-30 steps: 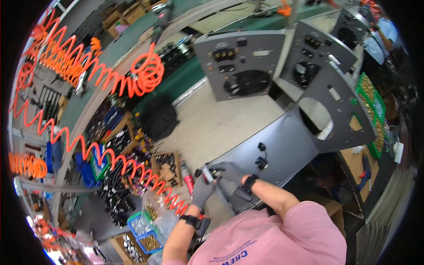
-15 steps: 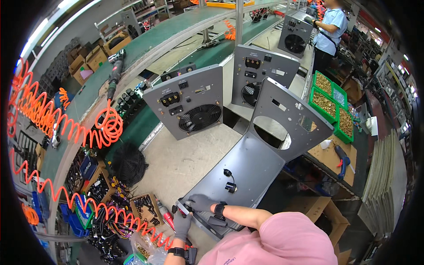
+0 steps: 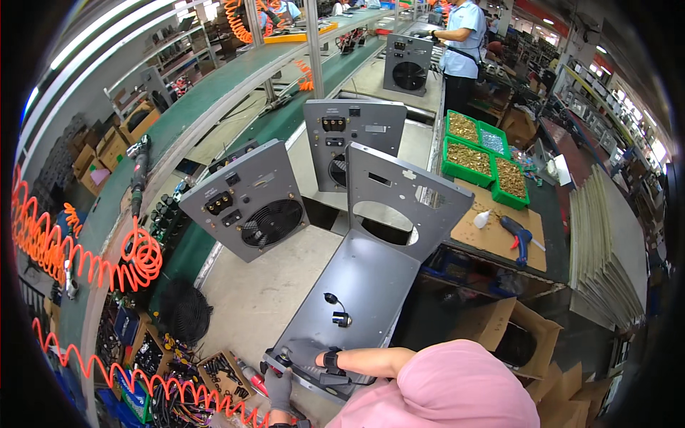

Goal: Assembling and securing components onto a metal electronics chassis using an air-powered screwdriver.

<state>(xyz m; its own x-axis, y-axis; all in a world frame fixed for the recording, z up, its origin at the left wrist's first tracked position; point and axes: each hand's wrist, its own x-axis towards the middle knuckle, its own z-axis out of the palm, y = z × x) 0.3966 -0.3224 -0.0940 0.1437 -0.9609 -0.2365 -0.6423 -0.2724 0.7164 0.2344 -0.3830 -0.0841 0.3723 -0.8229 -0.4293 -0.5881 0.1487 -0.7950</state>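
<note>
A long factory hall runs away from the wearer, with a green conveyor (image 3: 214,107) on the left and a pale bench (image 3: 257,292) beside it. The largest thing in hand is a grey L-shaped panel (image 3: 364,278): its flat leg lies on the bench with its long axis running from the wearer's chest up and away, and its upright leg, with a big round hole, stands at the far end. A small black part (image 3: 341,319) sits on the flat leg, just beyond the hands. To the left stand two finished fan panels (image 3: 250,200); to the right lie green bins (image 3: 485,153) of brass screws and a blue glue gun (image 3: 519,235) on cardboard. Orange coiled hoses (image 3: 93,264) hang at far left.

The right hand (image 3: 322,359), gloved, lies flat on the near edge of the panel, fingers pressed down and holding nothing. The left hand (image 3: 280,381), also gloved, is at the near left corner; its fingers seem closed around the corner or a small tool, but the view is too small to tell. Open bench lies left of the panel; its right edge overhangs a dark gap.
</note>
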